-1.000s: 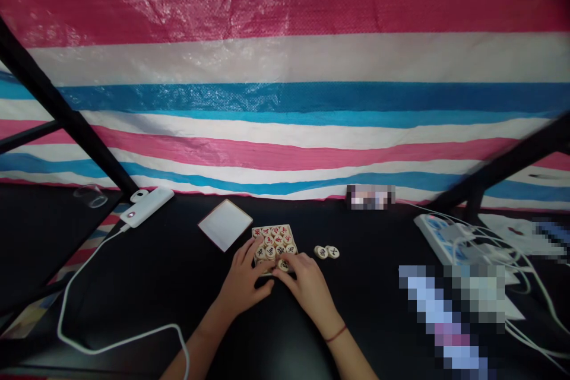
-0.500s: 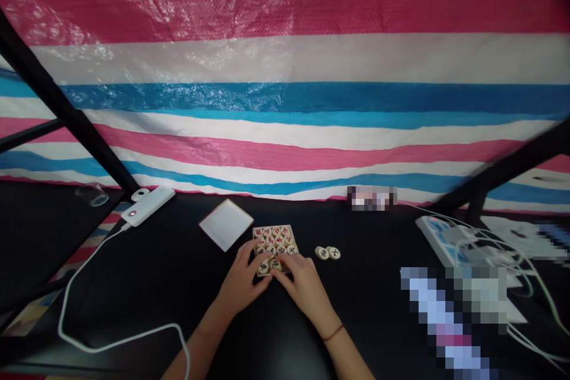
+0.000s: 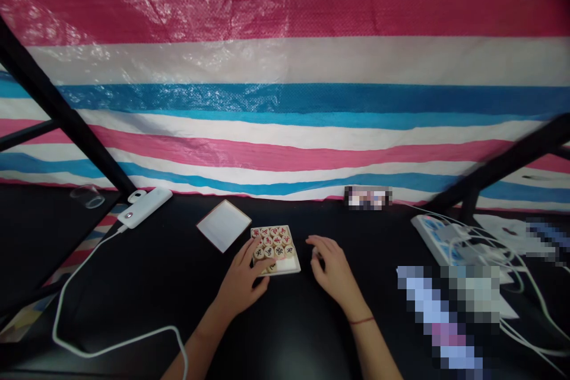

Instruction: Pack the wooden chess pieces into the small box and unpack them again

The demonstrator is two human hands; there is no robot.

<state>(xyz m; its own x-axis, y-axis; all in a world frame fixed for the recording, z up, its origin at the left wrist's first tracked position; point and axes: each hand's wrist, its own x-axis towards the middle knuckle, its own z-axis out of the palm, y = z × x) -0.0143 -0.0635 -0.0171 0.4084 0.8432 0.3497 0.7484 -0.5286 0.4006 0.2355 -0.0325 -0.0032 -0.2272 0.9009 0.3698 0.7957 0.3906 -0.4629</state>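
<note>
A shallow square box (image 3: 291,271) holds rows of round Chinese chess pieces (image 3: 278,241), marked in red at the back and in black nearer me. The white floor of its front right corner shows. My left hand (image 3: 243,276) lies over the box's left side, fingers spread across pieces there, thumb by the front edge; it hides part of the front row. To the right of the box, my right hand (image 3: 332,264) is curled down over the loose pieces on the table. A pale bit of a Chinese chess piece (image 3: 316,253) shows between its thumb and fingers; the rest is covered.
Behind the box on the left lies its square lid (image 3: 224,226), white inside. A white power bank (image 3: 146,208) with a cable (image 3: 111,351) is further left. At right are a power strip (image 3: 434,236) and tangled cords. Striped sheeting (image 3: 285,59) closes off the back.
My right hand has left the box's front row and moved right onto the loose pieces. A piece now sits under my left fingers at the front; that hand has barely moved.
</note>
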